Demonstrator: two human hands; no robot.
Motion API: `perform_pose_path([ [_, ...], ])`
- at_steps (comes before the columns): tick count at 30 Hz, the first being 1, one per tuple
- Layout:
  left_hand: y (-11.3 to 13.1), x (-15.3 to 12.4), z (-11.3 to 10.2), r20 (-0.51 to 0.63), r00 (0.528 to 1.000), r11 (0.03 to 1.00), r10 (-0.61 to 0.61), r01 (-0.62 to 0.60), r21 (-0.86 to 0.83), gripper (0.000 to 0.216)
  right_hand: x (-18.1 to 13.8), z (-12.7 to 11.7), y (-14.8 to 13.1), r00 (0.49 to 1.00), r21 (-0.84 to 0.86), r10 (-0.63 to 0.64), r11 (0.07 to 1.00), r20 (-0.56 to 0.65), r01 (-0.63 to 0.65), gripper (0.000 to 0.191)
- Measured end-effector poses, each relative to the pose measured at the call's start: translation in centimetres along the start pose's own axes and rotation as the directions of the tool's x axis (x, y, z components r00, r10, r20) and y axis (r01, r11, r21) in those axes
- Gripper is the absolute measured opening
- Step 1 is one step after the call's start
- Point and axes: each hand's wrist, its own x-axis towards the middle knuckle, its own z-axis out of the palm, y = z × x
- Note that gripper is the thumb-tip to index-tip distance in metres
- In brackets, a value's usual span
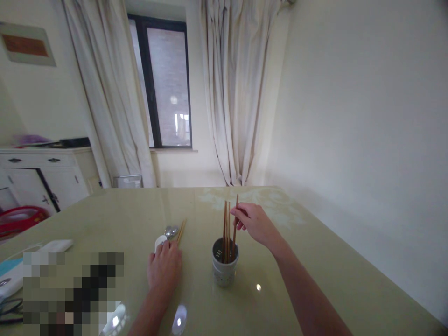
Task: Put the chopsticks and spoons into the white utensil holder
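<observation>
A grey utensil holder (224,270) with a perforated bottom stands upright on the table. Several brown chopsticks (227,228) lean inside it. My right hand (254,221) pinches one chopstick (235,226) near its top; the lower end is down in the holder. To the left, my left hand (165,263) is closed, palm down at the tabletop, over a bundle of utensils. Beyond its fingers show metal spoons (171,231), a white spoon (160,241) and lighter chopsticks (181,232). Their handles are hidden under this hand.
The glossy greenish table (133,210) reaches toward a curtained window (168,84), with a wall (367,116) along its right side. A white object (59,245) lies at the left, near a blurred-out patch. A white cabinet (66,172) and red basket (24,219) stand beyond.
</observation>
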Motion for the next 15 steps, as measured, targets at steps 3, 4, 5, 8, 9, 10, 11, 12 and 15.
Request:
perform_pose_path([
  [3,-0.1,0.0,0.0,0.003,1.0,1.0,-0.008,0.008,0.014,0.038,0.1,0.4,0.4,1.0,-0.021,0.023,1.0,0.019,-0.022,0.035],
  [4,-0.1,0.0,-0.1,0.006,1.0,1.0,-0.011,0.011,0.018,0.039,0.1,0.5,0.5,0.999,-0.028,0.032,0.999,0.024,-0.032,0.035],
  [5,-0.1,0.0,-0.2,0.012,1.0,1.0,-0.016,0.016,0.019,0.04,0.1,0.6,0.5,0.999,-0.035,0.041,0.999,0.026,-0.04,0.035],
  [8,0.2,0.0,-0.7,0.049,0.999,1.0,-0.022,0.021,0.007,0.04,0.2,0.8,0.5,0.997,-0.056,0.066,0.996,0.035,-0.064,0.037],
  [9,0.3,0.0,-0.8,0.067,0.997,1.0,-0.024,0.024,0.003,0.04,0.2,0.9,0.5,0.996,-0.063,0.075,0.995,0.043,-0.072,0.037],
  [10,0.4,0.0,-1.0,0.084,0.996,1.0,-0.025,0.025,0.001,0.039,0.2,1.1,0.6,0.995,-0.07,0.084,0.994,0.052,-0.08,0.037],
  [11,0.5,0.0,-1.0,0.096,0.995,1.0,-0.025,0.024,0.001,0.039,0.3,1.2,0.6,0.994,-0.079,0.091,0.993,0.064,-0.086,0.037],
  [12,0.5,0.0,-1.1,0.104,0.994,1.0,-0.021,0.02,0.004,0.039,0.3,1.3,0.7,0.993,-0.087,0.097,0.992,0.074,-0.09,0.036],
  [15,0.6,-0.1,-0.9,0.094,0.996,1.0,0.004,-0.004,0.006,0.039,0.3,1.5,0.8,0.991,-0.101,0.102,0.991,0.087,-0.093,0.034],
])
